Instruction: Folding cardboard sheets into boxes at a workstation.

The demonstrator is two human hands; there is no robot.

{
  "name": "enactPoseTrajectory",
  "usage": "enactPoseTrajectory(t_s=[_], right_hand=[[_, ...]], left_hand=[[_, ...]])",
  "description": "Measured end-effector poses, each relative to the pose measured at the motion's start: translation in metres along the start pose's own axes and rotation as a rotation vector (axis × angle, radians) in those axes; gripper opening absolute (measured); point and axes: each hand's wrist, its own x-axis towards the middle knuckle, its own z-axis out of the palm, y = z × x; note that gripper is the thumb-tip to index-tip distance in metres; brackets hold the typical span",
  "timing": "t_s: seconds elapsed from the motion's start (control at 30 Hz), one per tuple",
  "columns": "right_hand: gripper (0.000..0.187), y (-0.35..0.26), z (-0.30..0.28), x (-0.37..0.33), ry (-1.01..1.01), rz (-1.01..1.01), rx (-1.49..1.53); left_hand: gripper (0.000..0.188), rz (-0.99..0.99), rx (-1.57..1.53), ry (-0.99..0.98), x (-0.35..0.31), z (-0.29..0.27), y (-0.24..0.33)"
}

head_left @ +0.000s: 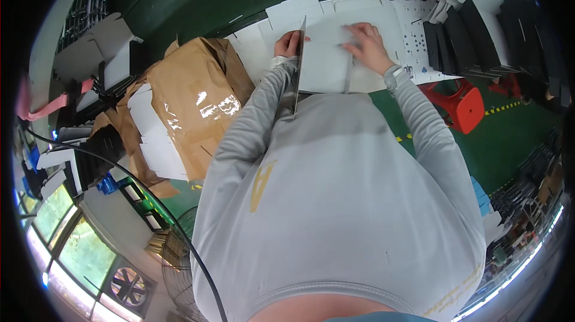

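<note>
My left hand (288, 44) is closed on a thin, stiff panel (299, 61) that stands upright and shows almost edge-on. One fingertip comes through to its right side. Right of the panel, a flat white sheet or box inside (326, 70) lies in front of my body, with a dark edge along its near side. Over its right part hovers my right hand (369, 48), thumb and fingers apart, slightly blurred, with nothing visible in it. Whether the panel is joined to the white piece, I cannot tell.
A large brown paper package (197, 91) with white card stands at my left. Black and white box pieces (473, 35) are stacked at the right, beyond a printed sheet (413, 40). A red stool (464, 106) stands below the table's right side. A black cable (150, 193) crosses at left.
</note>
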Motion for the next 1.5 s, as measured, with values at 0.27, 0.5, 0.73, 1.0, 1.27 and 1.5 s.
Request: enactPoseTrajectory(t_s=[0.27,0.5,0.73,1.0,1.27,1.5], right_hand=[[0.071,0.000,-0.025,0.050,-0.466,0.044,0.074],[0.049,-0.039,-0.006,-0.002,-0.309,-0.517,-0.545],[0.056,-0.035,0.004,-0.004,-0.162,-0.169,-0.323],[0.040,-0.043,0.004,-0.010,-0.176,-0.023,-0.046],[0.025,-0.025,0.028,0.001,-0.167,-0.268,-0.318],[0.034,-0.025,0.005,-0.003,-0.195,-0.342,-0.248]], left_hand=[[0.021,0.329,0.266,0.112,0.013,-0.020,-0.051],[0.022,0.201,-0.095,0.036,0.011,-0.018,-0.071],[0.029,-0.029,-0.147,-0.039,0.017,-0.013,-0.062],[0.020,-0.106,-0.383,0.048,0.009,-0.005,-0.068],[0.025,0.224,0.137,0.034,0.011,0.000,-0.077],[0.023,0.540,0.399,0.001,0.018,-0.002,-0.073]])
